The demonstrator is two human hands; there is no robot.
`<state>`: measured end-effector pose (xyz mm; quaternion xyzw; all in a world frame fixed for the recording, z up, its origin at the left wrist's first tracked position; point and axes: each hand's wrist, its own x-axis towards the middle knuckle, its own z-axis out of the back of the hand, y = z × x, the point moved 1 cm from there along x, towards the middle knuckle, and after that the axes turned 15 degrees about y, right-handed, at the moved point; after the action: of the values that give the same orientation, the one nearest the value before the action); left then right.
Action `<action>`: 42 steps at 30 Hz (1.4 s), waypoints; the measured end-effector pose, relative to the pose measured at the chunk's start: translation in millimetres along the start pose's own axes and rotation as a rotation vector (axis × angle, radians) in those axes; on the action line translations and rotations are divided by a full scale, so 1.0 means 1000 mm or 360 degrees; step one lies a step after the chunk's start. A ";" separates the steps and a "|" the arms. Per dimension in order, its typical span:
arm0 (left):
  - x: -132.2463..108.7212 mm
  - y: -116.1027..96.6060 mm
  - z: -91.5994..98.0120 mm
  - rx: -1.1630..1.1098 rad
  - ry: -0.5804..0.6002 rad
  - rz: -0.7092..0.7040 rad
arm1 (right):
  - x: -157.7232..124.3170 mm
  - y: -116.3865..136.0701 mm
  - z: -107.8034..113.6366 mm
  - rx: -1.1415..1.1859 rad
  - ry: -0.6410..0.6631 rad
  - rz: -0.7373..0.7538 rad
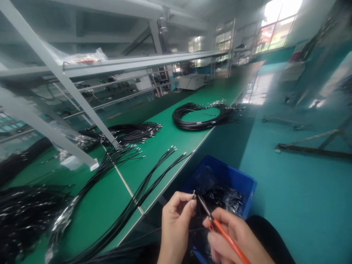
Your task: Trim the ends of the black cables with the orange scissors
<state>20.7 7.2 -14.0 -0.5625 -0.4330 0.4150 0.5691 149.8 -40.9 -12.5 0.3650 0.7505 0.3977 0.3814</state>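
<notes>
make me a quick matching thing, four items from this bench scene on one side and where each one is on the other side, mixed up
Column one
1 coiled wire bundle
2 blue bin
3 orange-handled tool
4 small metal-tipped piece

Column two
a held in the right hand
b pinched by the left hand
c lying far along the green bench
d below the bench edge, just beyond the hands

Pairs: 1-c, 2-d, 3-a, 4-b

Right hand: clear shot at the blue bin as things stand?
Likely yes for the path: the blue bin lies open just beyond the right hand, nothing between. But that hand grips an orange-handled tool, and the left hand pinches a small metal-tipped piece.
</notes>
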 end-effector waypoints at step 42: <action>-0.012 0.002 -0.029 0.1236 -0.0068 -0.0523 | 0.014 0.005 0.015 -0.0020 -0.0746 0.0592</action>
<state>44.6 -12.6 -16.3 -0.2210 -0.3401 0.4628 0.7882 157.6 -21.6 -17.8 0.5757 0.5597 0.3702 0.4672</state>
